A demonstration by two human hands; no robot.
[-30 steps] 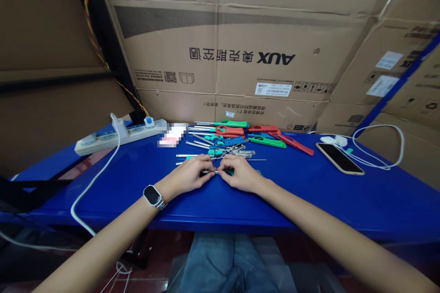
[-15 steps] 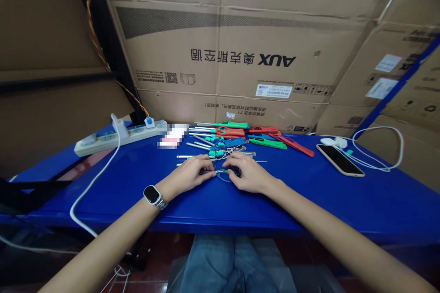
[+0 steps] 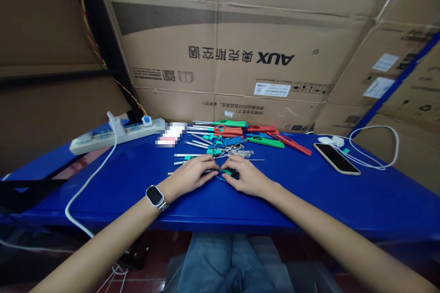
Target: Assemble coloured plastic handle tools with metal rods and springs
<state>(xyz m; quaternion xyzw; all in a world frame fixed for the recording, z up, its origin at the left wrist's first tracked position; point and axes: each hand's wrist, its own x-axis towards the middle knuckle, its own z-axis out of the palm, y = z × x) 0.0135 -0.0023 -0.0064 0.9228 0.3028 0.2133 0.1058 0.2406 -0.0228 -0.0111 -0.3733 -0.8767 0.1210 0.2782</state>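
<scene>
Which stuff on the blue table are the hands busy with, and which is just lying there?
Busy with:
left hand and right hand, both pinching one small teal tool
pile of lighters and metal rods just behind

Just lying there:
phone
white cable
power strip

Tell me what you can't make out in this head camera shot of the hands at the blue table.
- The small teal-and-metal piece: mostly covered by the left hand and right hand; its shape is unclear.
- The patch beside the power strip: blurred out.
- The label on the cardboard box: too small to read.
- The white cable: runs off below the table.
</scene>
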